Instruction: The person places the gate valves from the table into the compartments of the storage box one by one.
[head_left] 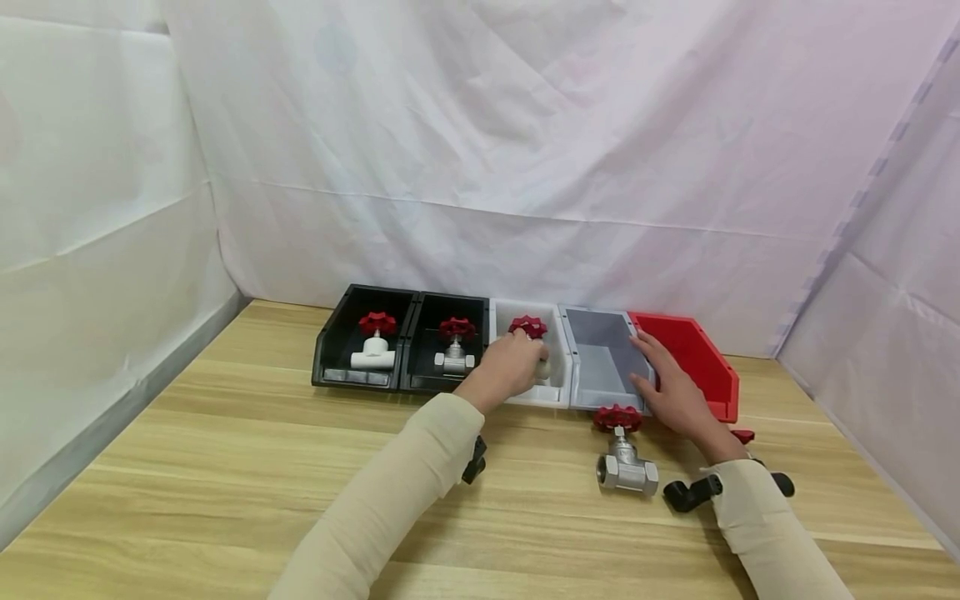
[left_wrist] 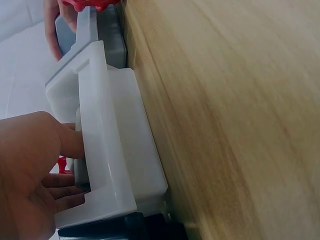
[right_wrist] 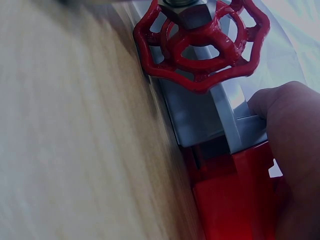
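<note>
My left hand reaches into the white bin and grips a valve with a red handwheel; the hand and the bin's front wall hide much of its body. In the left wrist view, the thumb and fingers close around the grey valve body. My right hand rests on the right edge of the grey bin, fingers extended and apart. Just in front of that bin, a silver gate valve stands upright on the table, its red handwheel uppermost.
Two black bins stand at the left of the row; one holds a white valve, the other a small silver valve. A red bin ends the row at the right. Another red part shows behind my right wrist. White sheeting hangs behind.
</note>
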